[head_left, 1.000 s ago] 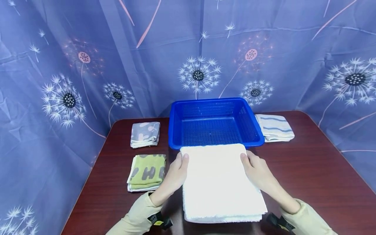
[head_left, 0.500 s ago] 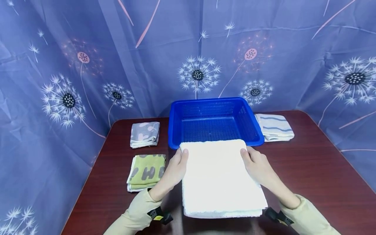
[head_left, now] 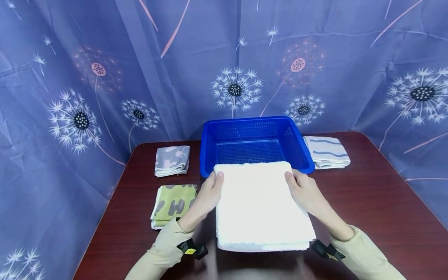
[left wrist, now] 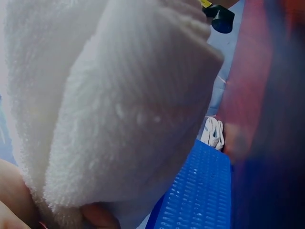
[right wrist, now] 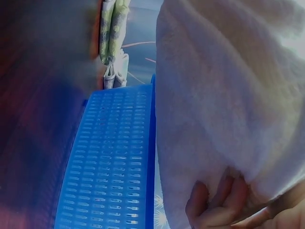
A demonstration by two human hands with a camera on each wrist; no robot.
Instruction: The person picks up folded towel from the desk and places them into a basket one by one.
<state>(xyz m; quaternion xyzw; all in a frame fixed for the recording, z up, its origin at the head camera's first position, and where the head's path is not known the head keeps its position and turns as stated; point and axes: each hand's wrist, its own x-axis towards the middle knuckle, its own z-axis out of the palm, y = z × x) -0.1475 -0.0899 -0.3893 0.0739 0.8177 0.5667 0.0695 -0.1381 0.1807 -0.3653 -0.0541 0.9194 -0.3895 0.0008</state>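
gripping a white towel (head_left: 264,206), left hand (head_left: 210,193) at ten o'clock, right hand (head_left: 305,192) at two, blue basket (head_left: 250,149) at twelve

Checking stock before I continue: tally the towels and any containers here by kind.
Folded cloth towels: 4 (plain white towel, grey-and-pink towel, green-and-grey towel, blue-striped white towel)
Blue rectangular perforated plastic basket: 1
Total: 5

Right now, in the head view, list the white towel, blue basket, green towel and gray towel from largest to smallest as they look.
1. White towel, helped by being nearer
2. Blue basket, near edge partly covered
3. Green towel, partly hidden
4. Gray towel
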